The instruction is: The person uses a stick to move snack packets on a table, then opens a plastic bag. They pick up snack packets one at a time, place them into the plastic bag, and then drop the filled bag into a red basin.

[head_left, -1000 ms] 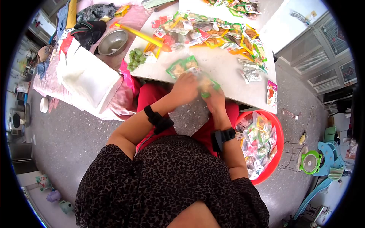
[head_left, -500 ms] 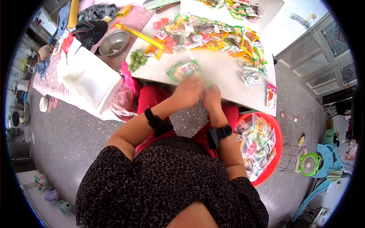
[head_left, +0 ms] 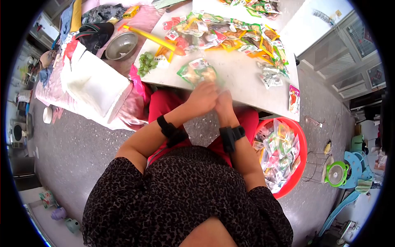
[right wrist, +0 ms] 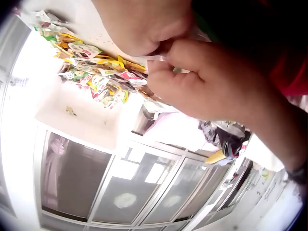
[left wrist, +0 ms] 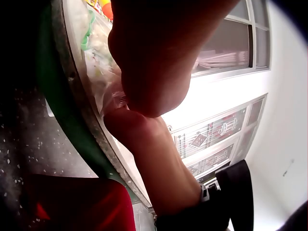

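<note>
A clear green-edged food bag (head_left: 198,72) lies at the table's near edge in the head view. The left hand (head_left: 202,98) pinches its near end between curled fingers. Right beside it, the right hand (head_left: 224,103) also grips that end, the two hands almost touching. Clear film (right wrist: 158,57) shows between the hands in the right wrist view, where the left hand (right wrist: 204,79) has bent fingers and the right hand (right wrist: 144,24) is partly cut off. In the left wrist view the bag (left wrist: 100,65) is partly hidden behind the left hand (left wrist: 154,57).
Many packets (head_left: 230,35) lie across the table's far part, with a yellow stick (head_left: 154,40) and grapes (head_left: 147,64) at left. A red tub (head_left: 302,158) of packets stands at lower right; a white foam box (head_left: 96,82) and metal bowl (head_left: 122,46) are on the pink bed.
The blurred bag material near the right hand is no longer spread out there. The right hand has drawn back slightly toward the body and closer to the left hand.
</note>
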Demonstrator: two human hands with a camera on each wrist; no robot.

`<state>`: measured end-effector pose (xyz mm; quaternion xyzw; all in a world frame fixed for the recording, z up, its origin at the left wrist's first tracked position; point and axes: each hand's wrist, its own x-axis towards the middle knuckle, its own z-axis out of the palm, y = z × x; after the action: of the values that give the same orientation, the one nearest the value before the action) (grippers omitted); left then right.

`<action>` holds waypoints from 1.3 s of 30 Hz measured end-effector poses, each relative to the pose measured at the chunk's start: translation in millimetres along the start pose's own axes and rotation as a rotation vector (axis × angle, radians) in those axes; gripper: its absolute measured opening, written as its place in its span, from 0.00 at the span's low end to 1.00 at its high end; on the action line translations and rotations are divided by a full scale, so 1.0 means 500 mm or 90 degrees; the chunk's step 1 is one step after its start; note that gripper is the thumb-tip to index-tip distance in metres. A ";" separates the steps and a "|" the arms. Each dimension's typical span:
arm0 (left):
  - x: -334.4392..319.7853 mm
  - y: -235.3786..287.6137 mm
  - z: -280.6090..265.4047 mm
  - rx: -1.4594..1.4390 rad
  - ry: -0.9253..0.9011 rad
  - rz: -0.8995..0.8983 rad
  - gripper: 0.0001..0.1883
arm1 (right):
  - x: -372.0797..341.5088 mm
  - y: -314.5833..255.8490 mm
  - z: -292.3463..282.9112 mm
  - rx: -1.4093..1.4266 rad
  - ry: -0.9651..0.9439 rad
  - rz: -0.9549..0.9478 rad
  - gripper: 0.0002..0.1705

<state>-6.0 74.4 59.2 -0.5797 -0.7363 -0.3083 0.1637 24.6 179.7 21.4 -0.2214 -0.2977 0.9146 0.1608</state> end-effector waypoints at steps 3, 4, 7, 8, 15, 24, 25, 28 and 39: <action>0.003 -0.005 0.006 -0.004 0.069 0.037 0.08 | 0.003 0.004 0.001 -0.059 -0.008 -0.048 0.12; 0.001 -0.006 0.006 -0.008 0.078 0.030 0.08 | 0.001 0.005 0.003 -0.095 -0.012 -0.071 0.12; -0.018 -0.006 0.001 0.010 0.057 -0.012 0.13 | 0.002 0.004 -0.019 -0.306 -0.107 -0.117 0.10; -0.025 -0.005 -0.001 0.021 0.042 -0.028 0.16 | 0.002 -0.002 -0.034 -0.331 -0.151 -0.131 0.09; -0.060 0.012 -0.014 0.151 -0.038 -0.100 0.27 | -0.056 -0.088 -0.039 -0.470 0.066 -0.080 0.09; -0.047 -0.022 -0.019 0.132 0.011 -0.031 0.14 | -0.018 -0.114 -0.074 -1.080 -0.176 -0.541 0.27; -0.038 -0.031 -0.027 0.117 0.030 -0.023 0.13 | -0.030 -0.118 -0.058 -1.093 -0.184 -0.487 0.28; -0.020 -0.049 -0.053 0.074 0.084 -0.014 0.11 | -0.038 -0.126 -0.041 -1.110 -0.233 -0.717 0.22; 0.050 0.001 -0.196 -0.427 0.004 -0.279 0.09 | -0.153 -0.236 0.050 -0.917 -0.249 -0.630 0.06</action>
<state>-23.7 30.4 148.2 -0.4295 -0.7004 -0.5609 -0.1020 96.2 226.0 135.9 0.0449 -0.8830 0.3534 0.3055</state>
